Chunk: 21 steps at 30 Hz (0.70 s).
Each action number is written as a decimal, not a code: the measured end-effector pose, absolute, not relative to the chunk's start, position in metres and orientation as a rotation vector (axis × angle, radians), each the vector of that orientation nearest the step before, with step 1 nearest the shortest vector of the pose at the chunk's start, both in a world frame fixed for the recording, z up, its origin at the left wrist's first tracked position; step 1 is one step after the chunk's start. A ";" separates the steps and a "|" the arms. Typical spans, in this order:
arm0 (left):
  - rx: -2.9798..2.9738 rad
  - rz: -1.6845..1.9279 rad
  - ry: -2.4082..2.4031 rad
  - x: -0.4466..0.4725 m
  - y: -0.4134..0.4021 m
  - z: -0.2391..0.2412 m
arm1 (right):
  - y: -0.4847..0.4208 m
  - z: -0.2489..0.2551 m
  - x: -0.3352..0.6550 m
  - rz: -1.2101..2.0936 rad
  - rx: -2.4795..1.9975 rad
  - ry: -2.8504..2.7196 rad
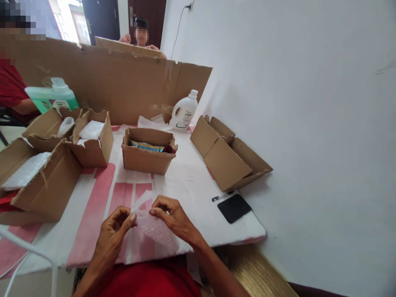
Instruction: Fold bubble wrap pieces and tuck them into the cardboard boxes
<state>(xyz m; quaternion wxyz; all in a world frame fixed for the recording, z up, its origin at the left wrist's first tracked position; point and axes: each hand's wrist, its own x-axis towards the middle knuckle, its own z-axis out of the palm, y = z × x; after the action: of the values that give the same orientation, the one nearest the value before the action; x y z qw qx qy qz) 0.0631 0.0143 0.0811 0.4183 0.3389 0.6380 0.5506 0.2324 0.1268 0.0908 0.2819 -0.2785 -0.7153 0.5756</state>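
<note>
Bubble wrap (157, 231) sits low in my head view, raised over the near edge of the table (185, 177). I see the left hand (116, 227) pinching its upper corner between thumb and fingers, and the right hand (171, 212) gripping its top edge just beside, the sheet hanging between and below them. Beyond both hands I have an open carton (145, 161) holding a blue packet (147, 146). A white jug (185, 112) stands behind, near a cardboard screen (123, 90); a black pad (234, 208) lies right of the right hand.
</note>
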 end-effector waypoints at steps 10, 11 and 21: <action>0.713 1.315 1.736 0.056 -0.019 0.047 | 0.164 0.110 0.252 1.276 -0.846 -1.974; 0.693 1.306 1.738 0.057 -0.023 0.045 | 0.168 0.114 0.252 1.241 -0.838 -1.996; 0.580 1.097 1.892 0.072 -0.053 0.041 | 0.220 0.097 0.214 1.524 -0.635 -2.217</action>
<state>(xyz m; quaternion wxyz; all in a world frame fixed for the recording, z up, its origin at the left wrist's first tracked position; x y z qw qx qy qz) 0.0715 -0.0532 0.0412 0.4253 0.2320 0.7568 0.4387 0.2144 0.2203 0.0968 0.1877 -0.2257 -0.7879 0.5414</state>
